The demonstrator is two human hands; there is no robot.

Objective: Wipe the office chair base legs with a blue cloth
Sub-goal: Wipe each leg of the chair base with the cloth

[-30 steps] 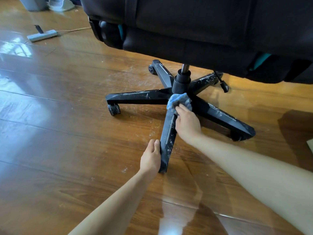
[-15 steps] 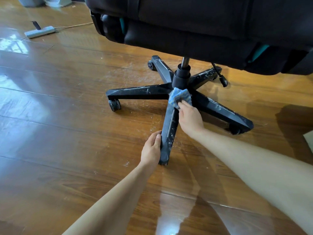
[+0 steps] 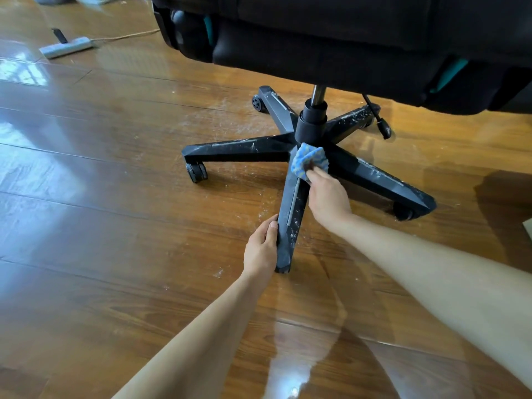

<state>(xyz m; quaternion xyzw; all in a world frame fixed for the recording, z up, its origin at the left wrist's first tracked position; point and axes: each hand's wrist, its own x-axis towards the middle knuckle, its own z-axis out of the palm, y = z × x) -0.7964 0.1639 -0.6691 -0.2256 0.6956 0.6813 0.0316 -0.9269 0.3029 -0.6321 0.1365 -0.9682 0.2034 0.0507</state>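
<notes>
While the wooden floor (image 3: 100, 226) fills most of the head view, the black office chair seat (image 3: 345, 38), which has teal accents, spans the upper part of the picture. Below the seat stands the chair base (image 3: 311, 125), a black five-legged star with a metal column rising from its hub into the seat. White scuffs and specks mark all visible legs, and similar pale specks lie on the floor around the base.

The near leg (image 3: 290, 208) points toward the camera. The left leg (image 3: 236, 149) runs to the left, and the right leg (image 3: 380, 180) runs to the right. Two further legs extend away behind the hub.

Both bare forearms reach in from the lower edge. The left hand (image 3: 260, 249) grips the near leg close to its outer tip, with the fingers curled around its left edge and the thumb lying along it. The right hand (image 3: 328, 197) is placed beside the inner part of the same leg and holds the blue cloth (image 3: 309, 161) in its fingertips.

The blue cloth is bunched and pressed on the inner end of the near leg, touching the hub just below the column.

A caster (image 3: 196, 171) sits under the tip of the left leg. A grey power strip (image 3: 67, 47) with a cable lies on the floor at upper left, well apart from the chair. A black lever knob (image 3: 384, 129) hangs below the seat on the right.
</notes>
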